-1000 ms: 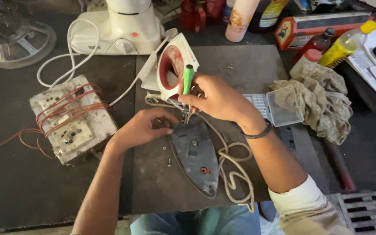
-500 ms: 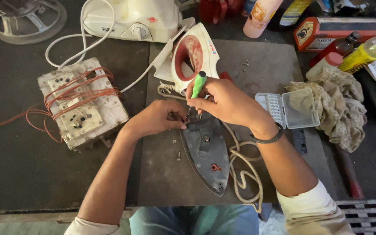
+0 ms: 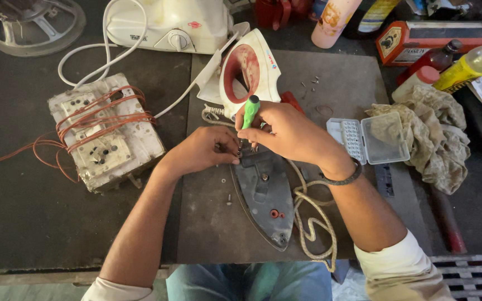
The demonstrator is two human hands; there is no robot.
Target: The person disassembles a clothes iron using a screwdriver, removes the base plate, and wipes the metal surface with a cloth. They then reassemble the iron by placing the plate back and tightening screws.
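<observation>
Soleplate: rigid, likely heavy; grip by edges. Right hand fingers clench screwdriver; left hand fingers pinch soleplate's rear.

Right hand gripping green screwdriver, iron soleplate

Two hands, the left hand and right hand, one green screwdriver, one iron soleplate, one iron cover, one switchboard, one clear case, one rag, one desk.
</observation>
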